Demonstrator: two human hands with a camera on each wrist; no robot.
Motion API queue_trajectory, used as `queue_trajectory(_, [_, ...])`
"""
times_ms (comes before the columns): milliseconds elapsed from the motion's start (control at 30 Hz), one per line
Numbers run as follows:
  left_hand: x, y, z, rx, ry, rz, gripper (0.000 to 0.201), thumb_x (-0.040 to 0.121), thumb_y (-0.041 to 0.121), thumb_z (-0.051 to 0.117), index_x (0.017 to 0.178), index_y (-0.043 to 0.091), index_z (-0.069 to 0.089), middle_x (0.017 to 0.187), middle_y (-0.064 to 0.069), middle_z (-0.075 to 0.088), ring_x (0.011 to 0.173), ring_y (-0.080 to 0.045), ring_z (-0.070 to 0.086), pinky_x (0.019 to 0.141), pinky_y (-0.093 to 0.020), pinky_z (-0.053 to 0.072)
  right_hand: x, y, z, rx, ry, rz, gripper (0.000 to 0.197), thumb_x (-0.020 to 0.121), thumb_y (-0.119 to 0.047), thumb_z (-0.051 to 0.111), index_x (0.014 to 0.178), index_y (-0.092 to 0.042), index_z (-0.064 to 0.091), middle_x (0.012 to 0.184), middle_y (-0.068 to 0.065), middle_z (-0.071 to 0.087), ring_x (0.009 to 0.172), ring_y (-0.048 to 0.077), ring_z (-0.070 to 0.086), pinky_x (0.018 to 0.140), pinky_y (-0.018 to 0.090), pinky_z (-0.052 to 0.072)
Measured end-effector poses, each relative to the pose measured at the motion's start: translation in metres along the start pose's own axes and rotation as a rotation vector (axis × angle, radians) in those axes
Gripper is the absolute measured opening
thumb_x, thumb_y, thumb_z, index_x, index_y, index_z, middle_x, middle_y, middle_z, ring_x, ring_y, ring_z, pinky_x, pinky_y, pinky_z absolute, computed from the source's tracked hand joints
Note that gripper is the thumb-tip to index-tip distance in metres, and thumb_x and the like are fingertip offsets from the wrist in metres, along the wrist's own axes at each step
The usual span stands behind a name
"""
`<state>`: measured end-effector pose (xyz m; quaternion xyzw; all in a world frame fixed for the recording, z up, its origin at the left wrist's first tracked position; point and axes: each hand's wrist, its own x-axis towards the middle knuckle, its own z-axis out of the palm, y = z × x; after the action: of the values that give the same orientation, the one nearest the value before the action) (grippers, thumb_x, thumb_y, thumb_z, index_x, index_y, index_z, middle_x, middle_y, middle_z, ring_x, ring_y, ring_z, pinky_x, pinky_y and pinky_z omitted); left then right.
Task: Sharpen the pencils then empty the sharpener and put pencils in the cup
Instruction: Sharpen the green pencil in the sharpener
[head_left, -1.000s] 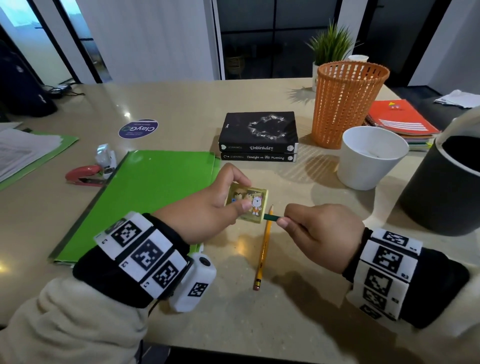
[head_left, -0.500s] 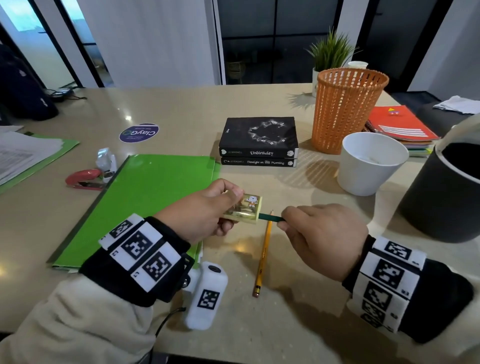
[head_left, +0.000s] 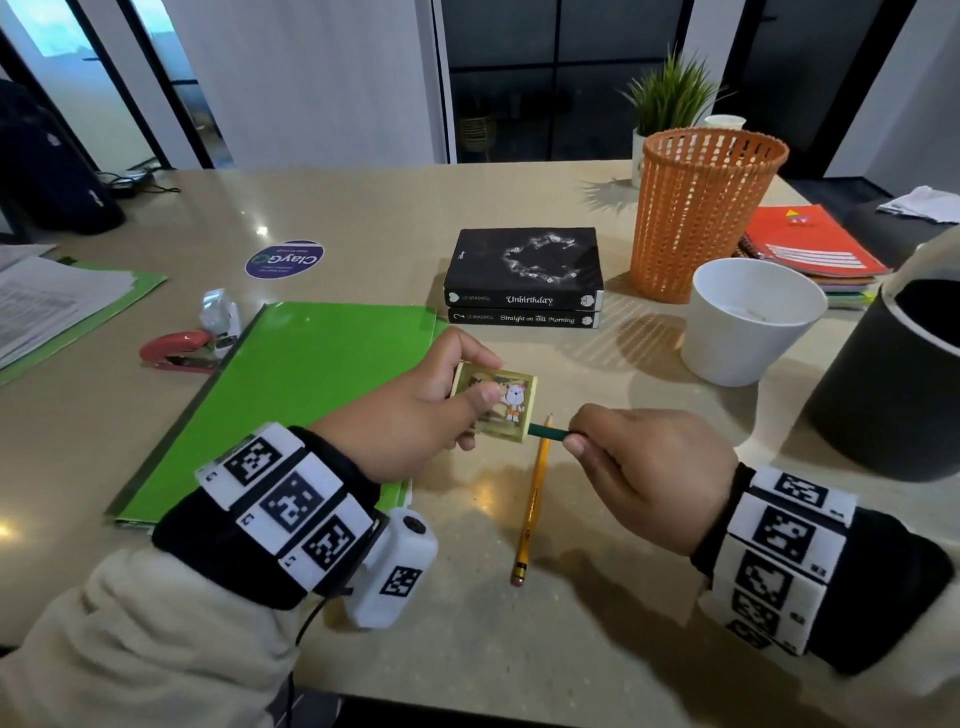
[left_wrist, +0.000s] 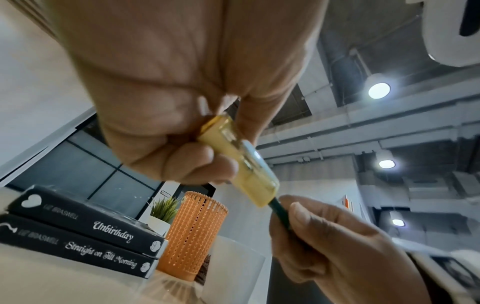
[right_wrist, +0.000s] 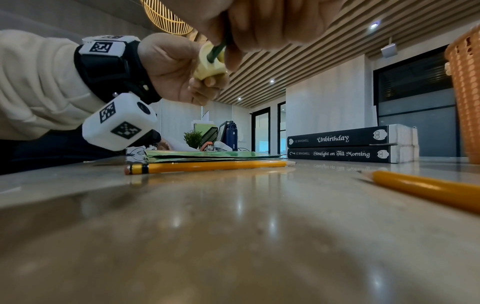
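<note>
Beige, glossy tabletop (head_left: 363, 208) fills an office with dark glazed doors behind; taking the white cup (head_left: 753, 319) as landmark, a dark bin (head_left: 893, 395) stands just right of it, an orange mesh basket (head_left: 706, 213) just behind it, two stacked black books (head_left: 524, 275) to its left, and a green folder (head_left: 311, 395) farther left; what the bin and basket hold cannot be told; the cup seems to hold no pencils yet. Nearer the viewer than the cup, the left hand (head_left: 415, 415) has thumb and fingers clenched around a yellow picture-faced sharpener (head_left: 501, 402), lifted off the table, probably to steady it against turning; the right hand (head_left: 649, 467) pinches a green pencil (head_left: 545, 431) whose tip is buried in the sharpener's side, gripped close to the body, likely for twisting force. One yellow pencil (head_left: 532, 499) lies on the table below the hands, its point toward the cup; the right wrist view shows a second yellow pencil (right_wrist: 428, 190) lying apart from it. By my judgement sharpening is midway; emptying and loading the cup remain.
</note>
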<state>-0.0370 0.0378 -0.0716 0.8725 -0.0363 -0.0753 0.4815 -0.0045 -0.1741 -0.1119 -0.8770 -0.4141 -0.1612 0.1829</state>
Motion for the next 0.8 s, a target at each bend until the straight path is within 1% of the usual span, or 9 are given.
queue_trajectory(100, [0.003,0.002,0.001,-0.179,0.012,-0.081,0.004,0.095,0.027,0.041,0.097,0.028,0.043,0.084,-0.001,0.051,0.054,-0.007,0.049,0.06,-0.025,0.041,0.001,-0.001,-0.004,-0.068,0.006,-0.005,0.026,0.086,-0.036,0.04,0.081,-0.015,0.052,0.059,-0.004,0.056,0.043,0.022,0.05,0.043,0.022,0.024])
queue_trajectory(200, [0.003,0.002,-0.001,-0.294,0.027,-0.145,0.008,0.095,0.027,0.04,0.096,0.022,0.046,0.084,-0.003,0.052,0.05,-0.007,0.047,0.057,-0.024,0.037,0.003,0.0,-0.005,-0.103,0.018,-0.019,0.029,0.088,-0.035,0.038,0.076,-0.013,0.053,0.058,-0.002,0.055,0.043,0.024,0.051,0.045,0.023,0.025])
queue_trajectory(333, [0.003,0.002,0.001,-0.228,-0.009,-0.138,0.003,0.095,0.026,0.04,0.094,0.027,0.043,0.083,-0.002,0.05,0.052,-0.006,0.046,0.056,-0.022,0.038,0.0,-0.002,-0.007,-0.107,0.038,-0.031,0.033,0.089,-0.032,0.037,0.066,-0.013,0.051,0.048,-0.003,0.048,0.037,0.026,0.045,0.043,0.021,0.019])
queue_trajectory(400, [0.001,0.003,0.0,-0.109,-0.02,-0.099,0.005,0.094,0.026,0.041,0.094,0.031,0.04,0.087,-0.002,0.055,0.056,-0.006,0.049,0.061,-0.026,0.044,-0.001,-0.003,-0.007,-0.09,0.02,-0.027,0.033,0.089,-0.033,0.037,0.065,-0.014,0.05,0.044,-0.002,0.045,0.035,0.025,0.043,0.041,0.019,0.015])
queue_trajectory(467, [-0.002,0.002,-0.002,-0.012,-0.036,-0.064,0.007,0.093,0.029,0.043,0.097,0.032,0.038,0.095,-0.006,0.062,0.064,-0.008,0.055,0.075,-0.038,0.051,-0.002,-0.003,-0.007,-0.056,-0.022,-0.011,0.033,0.088,-0.035,0.037,0.065,-0.015,0.048,0.042,-0.002,0.042,0.033,0.025,0.041,0.04,0.018,0.01])
queue_trajectory(533, [-0.007,-0.001,-0.004,0.049,-0.053,-0.022,0.011,0.091,0.032,0.046,0.097,0.035,0.038,0.101,-0.007,0.064,0.071,-0.008,0.06,0.087,-0.044,0.05,-0.003,-0.001,-0.005,0.007,-0.075,0.011,0.032,0.089,-0.039,0.035,0.066,-0.018,0.045,0.041,-0.004,0.034,0.033,0.024,0.039,0.039,0.017,0.012])
queue_trajectory(600, [-0.011,-0.004,-0.006,0.044,-0.059,0.042,0.017,0.088,0.039,0.052,0.096,0.04,0.038,0.1,-0.001,0.063,0.077,-0.01,0.063,0.088,-0.047,0.049,-0.003,0.001,-0.004,0.087,-0.118,0.039,0.031,0.088,-0.044,0.031,0.066,-0.024,0.04,0.043,-0.008,0.026,0.037,0.02,0.034,0.038,0.02,0.018])
queue_trajectory(700, [-0.013,-0.008,-0.007,0.039,-0.031,0.123,0.025,0.072,0.051,0.056,0.091,0.049,0.041,0.095,0.001,0.06,0.091,-0.026,0.061,0.088,-0.05,0.048,0.0,0.003,-0.002,0.145,-0.195,0.106,0.034,0.085,-0.053,0.022,0.062,-0.03,0.032,0.045,-0.009,0.029,0.046,0.017,0.034,0.043,0.022,0.023])
queue_trajectory(800, [-0.014,-0.011,-0.009,-0.029,-0.033,0.156,0.023,0.07,0.046,0.059,0.09,0.05,0.046,0.091,0.007,0.059,0.095,-0.03,0.058,0.091,-0.051,0.045,0.003,0.001,-0.003,0.148,-0.266,0.16,0.033,0.084,-0.051,0.022,0.058,-0.03,0.027,0.049,-0.007,0.035,0.049,0.011,0.034,0.048,0.031,0.025])
